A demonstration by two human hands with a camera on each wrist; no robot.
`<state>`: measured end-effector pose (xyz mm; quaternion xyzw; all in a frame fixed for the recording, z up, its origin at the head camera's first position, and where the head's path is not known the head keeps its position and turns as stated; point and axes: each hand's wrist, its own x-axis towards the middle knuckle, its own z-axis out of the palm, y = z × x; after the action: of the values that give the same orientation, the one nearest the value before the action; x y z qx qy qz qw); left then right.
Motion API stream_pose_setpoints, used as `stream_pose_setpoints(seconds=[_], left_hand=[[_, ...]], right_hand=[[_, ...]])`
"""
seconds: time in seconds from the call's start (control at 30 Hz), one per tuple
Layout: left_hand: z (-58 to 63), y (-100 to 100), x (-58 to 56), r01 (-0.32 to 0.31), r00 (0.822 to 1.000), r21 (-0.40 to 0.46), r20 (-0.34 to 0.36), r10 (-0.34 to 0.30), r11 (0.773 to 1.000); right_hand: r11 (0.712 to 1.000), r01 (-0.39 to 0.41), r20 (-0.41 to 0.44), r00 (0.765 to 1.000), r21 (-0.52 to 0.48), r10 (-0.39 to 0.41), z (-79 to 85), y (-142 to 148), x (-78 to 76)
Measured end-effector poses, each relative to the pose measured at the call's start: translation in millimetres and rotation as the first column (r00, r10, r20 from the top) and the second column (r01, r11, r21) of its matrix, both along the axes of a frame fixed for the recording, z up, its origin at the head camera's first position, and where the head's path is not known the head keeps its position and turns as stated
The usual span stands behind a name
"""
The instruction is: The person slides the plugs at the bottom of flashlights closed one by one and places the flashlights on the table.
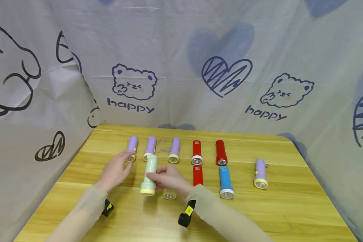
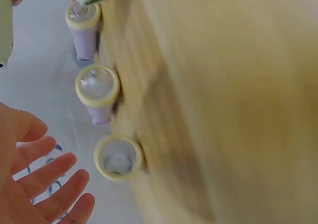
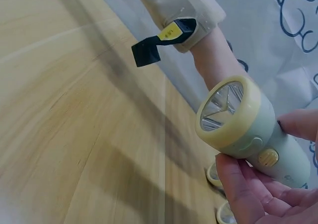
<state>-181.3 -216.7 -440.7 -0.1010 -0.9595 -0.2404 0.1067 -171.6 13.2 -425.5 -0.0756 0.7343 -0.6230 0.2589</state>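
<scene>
My right hand point(image 1: 170, 179) grips a light green flashlight point(image 1: 151, 164) with a pale yellow head, lifted above the table. Thumb and fingers sit on either side of its body in the right wrist view, where its lens and yellow switch point(image 3: 269, 157) show. My left hand point(image 1: 115, 169) hovers by the leftmost purple flashlight point(image 1: 133, 143), fingers apart and holding nothing in the left wrist view. Whether it touches that flashlight I cannot tell. Two more purple flashlights point(image 1: 151, 144) point(image 1: 175, 146) lie to its right. Beneath my right hand another flashlight point(image 1: 169, 194) is mostly hidden.
Two red flashlights point(image 1: 196, 148) point(image 1: 220, 149) continue the back row. In front lie a red flashlight point(image 1: 198, 174), partly behind the right arm, and a blue one point(image 1: 225, 179). A purple flashlight point(image 1: 260, 171) lies apart at right. Printed cloth point(image 1: 175, 40) surrounds the wooden table point(image 1: 278, 215).
</scene>
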Motion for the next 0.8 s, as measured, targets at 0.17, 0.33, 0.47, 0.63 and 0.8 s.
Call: stream_pose_setpoints(seconds=[0.17,0.33,0.47,0.63,0.8], left_hand=[[-5.5,-15,9.0,-0.036,0.999,-0.019,0.029,0.037,0.999],[-10.4,-25,15.9,-0.052,0.998,-0.102,0.014,0.054,0.993],[-15.4,-30,19.2,-0.058,0.998,-0.172,-0.016,0.056,0.983],[-20.0,-34,20.7,-0.063,0.998,-0.192,-0.023,0.059,0.979],[-22.1,-36,22.3,-0.068,0.998,-0.195,-0.019,0.066,0.978]], right_hand=[[0.996,0.0,-0.027,1.0,0.093,0.003,-3.0,-17,-5.7],[0.989,-0.013,-0.034,0.999,0.151,0.018,-5.2,-31,-10.4],[0.986,-0.036,-0.007,0.999,0.16,0.037,-7.0,-38,-12.2],[0.979,-0.056,0.006,0.998,0.195,0.056,-9.5,-44,-14.1],[0.97,-0.049,0.004,0.999,0.239,0.05,-11.1,-46,-15.7]])
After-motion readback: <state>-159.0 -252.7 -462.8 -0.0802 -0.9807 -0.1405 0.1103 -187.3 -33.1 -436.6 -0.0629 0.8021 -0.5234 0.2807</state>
